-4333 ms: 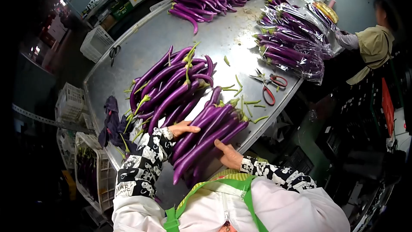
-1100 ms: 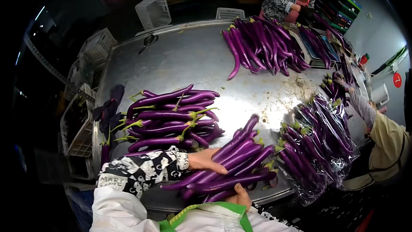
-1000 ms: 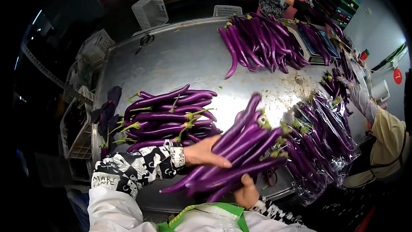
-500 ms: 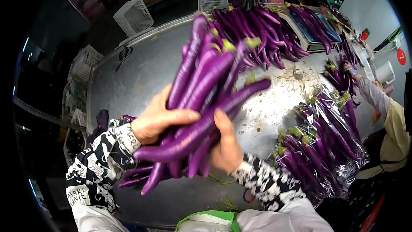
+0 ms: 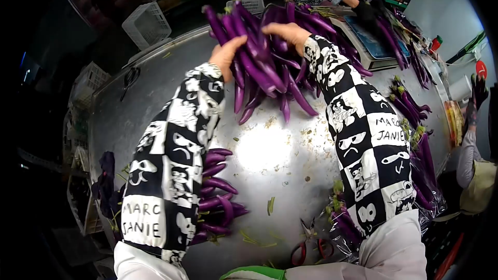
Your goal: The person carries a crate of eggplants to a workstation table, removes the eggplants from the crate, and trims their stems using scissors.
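The left hand (image 5: 226, 56) and the right hand (image 5: 290, 35) grip opposite sides of a bunch of eggplants (image 5: 257, 54), at the far eggplant pile (image 5: 337, 36) on the metal worktop (image 5: 270, 176). Beyond the right hand, a co-worker's gloved hands (image 5: 374, 11) are at the scale (image 5: 374, 62). Another eggplant pile (image 5: 218, 192) lies beside the left sleeve (image 5: 171, 166); red-handled snips (image 5: 311, 241) lie near the front edge.

Between my forearms (image 5: 174, 161) the table (image 5: 259, 171) leaves an open lane past a few green stems (image 5: 271, 206). Red-handled scissors (image 5: 309, 232) block its near end, heaped eggplants (image 5: 259, 65) its far end; loose eggplants (image 5: 220, 205) line its left, bagged eggplants (image 5: 343, 227) its right
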The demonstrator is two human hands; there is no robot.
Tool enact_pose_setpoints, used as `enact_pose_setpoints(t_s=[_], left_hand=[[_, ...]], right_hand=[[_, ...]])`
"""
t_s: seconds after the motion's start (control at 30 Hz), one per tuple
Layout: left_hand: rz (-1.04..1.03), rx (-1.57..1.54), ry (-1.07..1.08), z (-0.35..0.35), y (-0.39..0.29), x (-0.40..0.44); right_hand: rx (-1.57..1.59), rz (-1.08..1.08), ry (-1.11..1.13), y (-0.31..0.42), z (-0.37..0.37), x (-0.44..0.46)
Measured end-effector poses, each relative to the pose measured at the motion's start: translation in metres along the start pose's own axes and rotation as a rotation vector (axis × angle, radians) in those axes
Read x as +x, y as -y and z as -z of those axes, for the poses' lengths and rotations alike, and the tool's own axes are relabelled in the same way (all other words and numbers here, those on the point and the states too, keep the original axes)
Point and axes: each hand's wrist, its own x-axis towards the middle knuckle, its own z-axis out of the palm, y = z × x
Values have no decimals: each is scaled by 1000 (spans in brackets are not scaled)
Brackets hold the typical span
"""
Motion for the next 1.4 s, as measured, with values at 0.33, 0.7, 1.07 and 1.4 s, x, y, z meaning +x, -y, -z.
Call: enact_pose_setpoints(t_s=[0.33,0.7,1.07,1.4], left_hand=[[171,632,-303,49,32,5],[310,877,-300,65,7,-22],[-244,1511,-24,119,-63,-280],[-510,1571,-123,120,55,-519]], right_hand=[[-918,-62,-266,-29,-46,-34],[-1370,-34,-191,10,-69,-70],[-1301,443,-34,-33,0,-194],[-744,-187,-63,-141,-156,-495]])
